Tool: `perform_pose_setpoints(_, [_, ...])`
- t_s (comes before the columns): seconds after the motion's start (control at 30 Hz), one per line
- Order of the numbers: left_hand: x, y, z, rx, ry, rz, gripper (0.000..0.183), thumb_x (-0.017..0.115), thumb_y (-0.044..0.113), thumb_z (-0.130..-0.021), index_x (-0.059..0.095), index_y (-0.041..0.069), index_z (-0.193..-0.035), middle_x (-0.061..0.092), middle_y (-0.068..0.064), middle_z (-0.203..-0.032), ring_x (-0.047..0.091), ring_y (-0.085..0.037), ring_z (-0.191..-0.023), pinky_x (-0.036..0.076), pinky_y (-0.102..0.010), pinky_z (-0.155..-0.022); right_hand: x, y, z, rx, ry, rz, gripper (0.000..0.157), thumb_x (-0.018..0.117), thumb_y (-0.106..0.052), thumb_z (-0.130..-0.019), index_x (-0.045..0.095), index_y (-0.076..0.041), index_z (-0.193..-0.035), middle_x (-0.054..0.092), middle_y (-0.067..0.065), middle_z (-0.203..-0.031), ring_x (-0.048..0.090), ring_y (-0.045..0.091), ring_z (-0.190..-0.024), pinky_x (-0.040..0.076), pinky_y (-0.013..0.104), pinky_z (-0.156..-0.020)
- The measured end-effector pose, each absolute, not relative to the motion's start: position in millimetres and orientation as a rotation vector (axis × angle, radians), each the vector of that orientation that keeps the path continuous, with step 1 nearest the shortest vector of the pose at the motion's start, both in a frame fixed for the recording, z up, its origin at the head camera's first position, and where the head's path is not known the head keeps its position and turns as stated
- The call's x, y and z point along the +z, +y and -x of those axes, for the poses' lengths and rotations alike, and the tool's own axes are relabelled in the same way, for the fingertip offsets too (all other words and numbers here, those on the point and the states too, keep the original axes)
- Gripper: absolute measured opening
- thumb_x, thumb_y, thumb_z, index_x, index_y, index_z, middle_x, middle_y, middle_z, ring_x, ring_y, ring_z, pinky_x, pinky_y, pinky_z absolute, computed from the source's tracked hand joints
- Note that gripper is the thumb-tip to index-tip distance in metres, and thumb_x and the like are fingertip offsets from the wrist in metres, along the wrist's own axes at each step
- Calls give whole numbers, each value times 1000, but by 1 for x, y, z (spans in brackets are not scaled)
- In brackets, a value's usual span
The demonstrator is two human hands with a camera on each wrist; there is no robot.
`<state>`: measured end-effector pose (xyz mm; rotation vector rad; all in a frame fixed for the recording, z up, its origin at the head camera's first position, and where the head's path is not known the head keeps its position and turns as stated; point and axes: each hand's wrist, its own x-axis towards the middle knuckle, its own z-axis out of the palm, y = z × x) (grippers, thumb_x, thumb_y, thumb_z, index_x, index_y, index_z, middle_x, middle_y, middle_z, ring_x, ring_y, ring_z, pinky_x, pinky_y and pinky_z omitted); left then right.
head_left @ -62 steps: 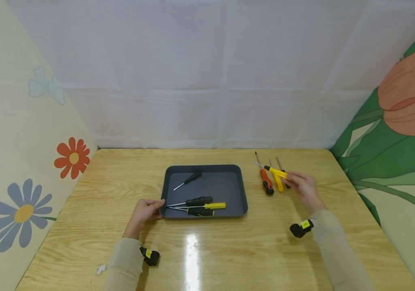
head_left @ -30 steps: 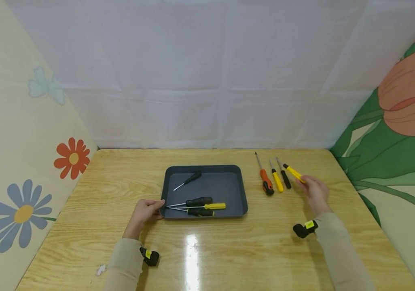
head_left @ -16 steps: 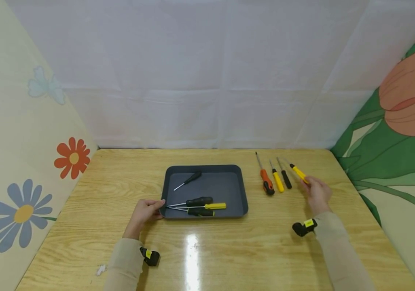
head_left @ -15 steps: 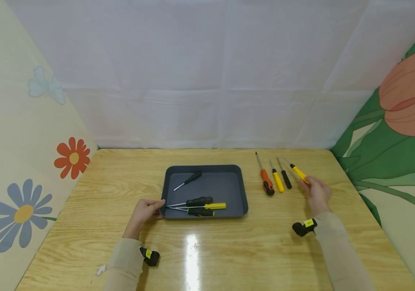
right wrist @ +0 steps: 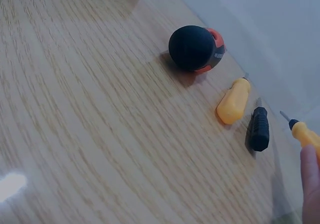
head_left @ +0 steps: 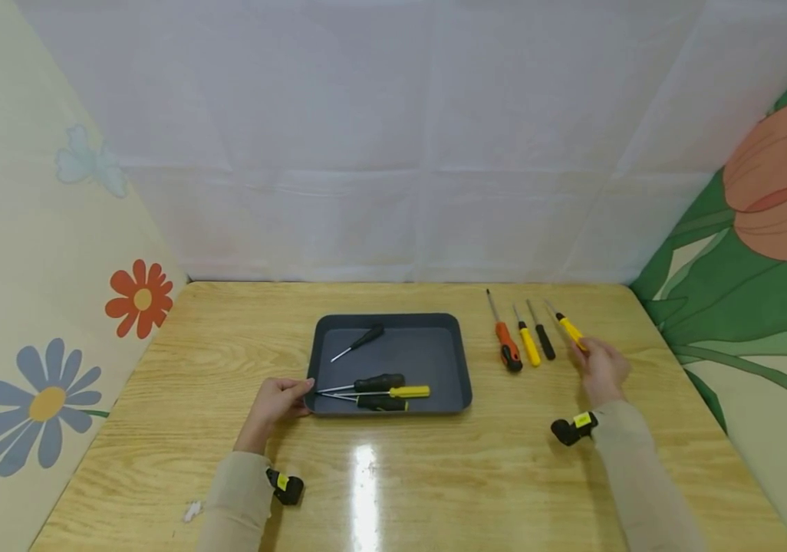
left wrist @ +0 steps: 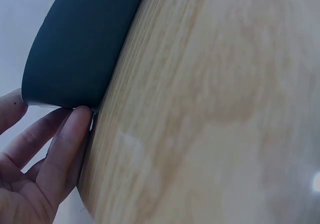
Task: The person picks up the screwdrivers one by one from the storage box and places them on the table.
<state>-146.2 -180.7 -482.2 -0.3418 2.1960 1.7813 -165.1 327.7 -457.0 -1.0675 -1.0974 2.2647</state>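
My left hand (head_left: pixel 279 402) grips the near left corner of a dark grey tray (head_left: pixel 465 383); in the left wrist view the fingertips touch the tray wall (left wrist: pixel 75 48). On the right, my right hand (head_left: pixel 604 369) pinches the handle end of a yellow screwdriver (head_left: pixel 569 328), its shaft pointing away. Left of it lie a black screwdriver (head_left: pixel 544 342), another yellow-handled screwdriver (head_left: pixel 529 345) and an orange-and-black screwdriver (head_left: pixel 507 346), side by side. The right wrist view shows the held screwdriver (right wrist: pixel 302 134) at its right edge; most of that hand is out of frame.
Inside the tray are a small black screwdriver (head_left: pixel 367 336), a larger black one (head_left: pixel 380 382), a yellow-handled one (head_left: pixel 410 392) and a black-and-green one (head_left: pixel 381 402). The wooden table (head_left: pixel 490 475) meets a white sheet (head_left: pixel 366 153) behind, with painted panels at both sides.
My right hand has carried the yellow screwdriver from above the other screwdrivers to the right end of their row. During the last half second it barely moves. My left hand stays on the tray.
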Motion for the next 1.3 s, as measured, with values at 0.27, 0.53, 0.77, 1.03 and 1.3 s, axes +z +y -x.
perform_pose_setpoints(0.27, [-482,-180,146,1768,2209,338,31,60,13,-88,63,-16,-97,64,-7,-73,59,-13,-61,56,-31,-60,-465,327,170,2206,-1192,1063,20,62,15,-75,62,2,-90,54,4,-84,62,10,-73,53,19,-66])
perform_pose_setpoints(0.53, [-481,-180,146,1760,2212,364,30,61,14,-88,63,-15,-98,63,-7,-74,59,-14,-62,56,-31,-61,-469,324,173,2141,-1335,1066,19,64,11,-76,62,-2,-90,57,-1,-74,62,6,-64,53,17,-65])
perform_pose_setpoints(0.77, [-482,-180,147,1764,2209,354,30,61,14,-88,64,-15,-96,63,-7,-73,59,-13,-62,56,-30,-60,-472,325,174,2064,-1517,1121,23,66,5,-78,59,-7,-97,53,-1,-85,61,2,-63,52,14,-66])
perform_pose_setpoints(1.03, [-482,-180,147,1778,2201,338,30,60,13,-88,63,-16,-97,64,-7,-73,59,-13,-61,56,-30,-60,-480,330,176,1863,-1795,1191,24,70,-6,-77,62,-11,-99,53,-4,-87,56,-2,-66,49,10,-63])
perform_pose_setpoints(1.3, [-483,-180,147,1789,2197,340,30,60,12,-88,63,-16,-97,64,-8,-73,60,-13,-60,56,-30,-60,-491,329,182,1521,-2144,1214,42,64,-20,-84,57,-6,-123,53,8,-116,46,19,-107,40,29,-92])
